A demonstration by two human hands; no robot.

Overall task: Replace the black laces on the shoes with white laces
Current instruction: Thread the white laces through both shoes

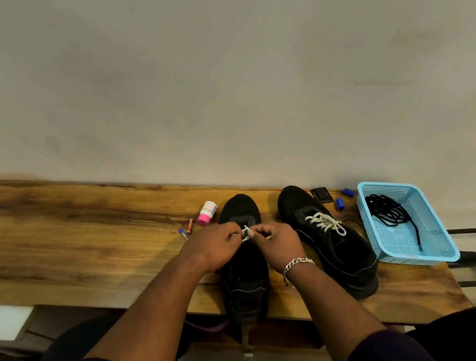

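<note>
both hands over near black shoe (244,276) at table (70,233) front edge: left hand (211,245) and right hand (275,242) each pinch the white lace (245,232). second shoe (329,242) white-laced, beside it. black laces (391,214) in blue basket (432,247).

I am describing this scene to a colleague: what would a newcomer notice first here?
First, the two hands, left hand and right hand, pinching a white lace over the near black shoe at the table's front edge. Beside it, to the right, stands the second shoe, already laced white, and behind it a blue basket holding black laces.
</note>
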